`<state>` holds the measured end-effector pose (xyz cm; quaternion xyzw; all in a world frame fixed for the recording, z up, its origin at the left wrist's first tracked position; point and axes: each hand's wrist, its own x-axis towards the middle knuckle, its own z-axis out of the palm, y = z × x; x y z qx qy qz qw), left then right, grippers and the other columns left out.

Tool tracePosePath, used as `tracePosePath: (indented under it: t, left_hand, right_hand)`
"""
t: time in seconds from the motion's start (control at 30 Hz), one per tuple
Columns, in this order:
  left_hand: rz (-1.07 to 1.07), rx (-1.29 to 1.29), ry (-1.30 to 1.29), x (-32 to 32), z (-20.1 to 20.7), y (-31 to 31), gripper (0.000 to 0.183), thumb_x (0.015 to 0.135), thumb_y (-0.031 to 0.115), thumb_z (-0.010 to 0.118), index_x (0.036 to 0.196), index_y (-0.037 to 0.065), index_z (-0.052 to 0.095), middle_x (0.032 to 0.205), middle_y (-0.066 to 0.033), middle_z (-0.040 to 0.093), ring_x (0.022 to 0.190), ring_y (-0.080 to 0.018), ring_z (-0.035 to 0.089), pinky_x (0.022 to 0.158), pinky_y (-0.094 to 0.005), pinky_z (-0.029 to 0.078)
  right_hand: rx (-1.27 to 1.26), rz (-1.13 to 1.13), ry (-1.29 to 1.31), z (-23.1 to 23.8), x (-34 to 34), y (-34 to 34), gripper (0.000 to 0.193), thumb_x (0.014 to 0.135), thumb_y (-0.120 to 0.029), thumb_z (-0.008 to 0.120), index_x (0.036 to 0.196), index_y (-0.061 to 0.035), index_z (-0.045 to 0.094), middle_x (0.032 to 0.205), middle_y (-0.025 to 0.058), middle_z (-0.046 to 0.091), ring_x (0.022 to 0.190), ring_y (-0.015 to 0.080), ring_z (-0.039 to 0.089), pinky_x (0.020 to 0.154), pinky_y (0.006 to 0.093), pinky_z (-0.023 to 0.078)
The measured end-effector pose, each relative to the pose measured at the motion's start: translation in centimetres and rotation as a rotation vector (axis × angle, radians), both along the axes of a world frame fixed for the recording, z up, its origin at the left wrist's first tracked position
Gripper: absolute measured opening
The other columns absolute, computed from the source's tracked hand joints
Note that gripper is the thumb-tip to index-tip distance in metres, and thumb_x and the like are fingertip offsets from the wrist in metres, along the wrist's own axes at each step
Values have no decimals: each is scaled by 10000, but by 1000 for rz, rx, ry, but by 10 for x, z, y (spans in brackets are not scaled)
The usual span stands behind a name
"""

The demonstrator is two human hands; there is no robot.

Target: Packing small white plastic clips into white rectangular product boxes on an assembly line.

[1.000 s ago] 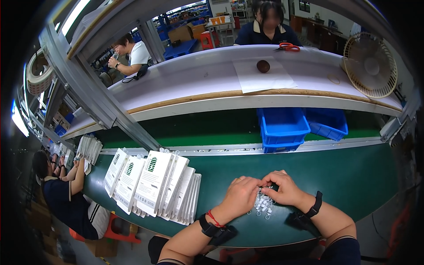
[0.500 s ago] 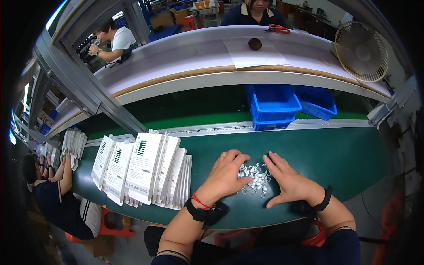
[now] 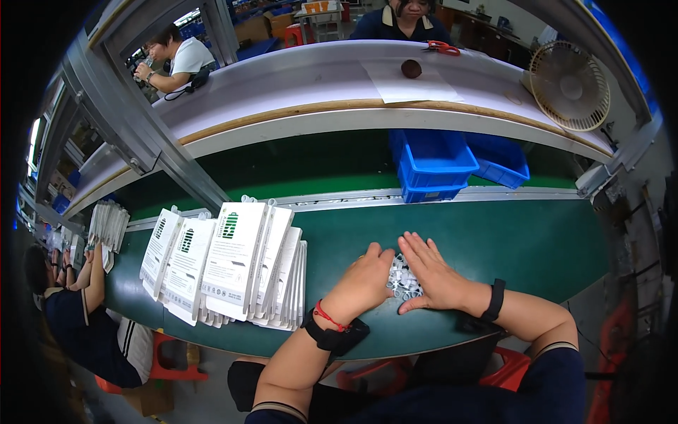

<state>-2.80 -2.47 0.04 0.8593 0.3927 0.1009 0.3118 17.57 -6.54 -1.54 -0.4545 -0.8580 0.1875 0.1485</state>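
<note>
Small white looped pieces (image 3: 405,279) lie heaped on the green tabletop (image 3: 353,227), a little right of centre and below mid-frame. My left hand (image 3: 367,278) is at the left side of the heap, loosely open, fingers slightly bent and close together, fingertips toward the top of the frame; its underside is hidden, so I cannot tell whether a piece sits beneath it. My right hand (image 3: 434,277) is at the right side, open and nearly flat, thumb spread toward the lower left, the 4 fingers angled to the upper left; no piece seen gripped. The heap fills the narrow gap between the 2 hands. Red cord (image 3: 332,318) on my left wrist; black band (image 3: 494,299) on my right. White printed packages (image 3: 229,261) lean in an overlapping row, left of centre, well apart from the heap. Blue bins (image 3: 438,168) right of centre, above mid-frame. Upper right: a fan (image 3: 569,86) at the end of the pale shelf (image 3: 282,85); red-handled scissors (image 3: 443,48) near the top edge. Seated co-worker (image 3: 74,328) at lower left.
</note>
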Motion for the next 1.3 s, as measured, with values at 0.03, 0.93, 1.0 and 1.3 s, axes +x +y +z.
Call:
tracePosePath:
  t: [0.03, 0.93, 1.0, 1.3]
  left_hand:
    - [22, 2, -62, 0, -3, 0, 744, 570, 102, 839, 1207, -16, 471, 1106, -209, 509, 1010, -392, 548, 850, -423, 472]
    - [303, -32, -438, 2, -21, 18, 167, 719, -93, 568, 839, 15, 529, 898, -98, 486, 689, -156, 556, 634, -274, 480]
    - [325, -67, -466, 3, -19, 15, 180, 712, -94, 569, 847, 20, 534, 934, -98, 461, 697, -158, 550, 643, -273, 477]
    - [395, -59, -549, 4, -6, 17, 203, 723, -88, 570, 899, 12, 574, 997, -90, 462, 868, -164, 532, 697, -254, 513]
  right_hand:
    - [11, 10, -25, 2, -5, 2, 1224, 621, -622, 732, 1460, 12, 105, 1461, 314, 176, 1373, 468, 161, 1080, 603, 164]
    - [341, -142, 69, -7, -49, 21, 327, 700, -230, 712, 932, -59, 559, 923, 88, 508, 892, 287, 474, 756, 403, 375]
    - [361, -151, 71, -10, -49, 19, 283, 699, -212, 708, 899, -71, 566, 887, 76, 511, 868, 279, 482, 741, 396, 385]
    - [404, -84, 70, -4, -30, 14, 187, 671, -92, 675, 806, -86, 546, 801, 70, 506, 702, 246, 578, 557, 372, 486]
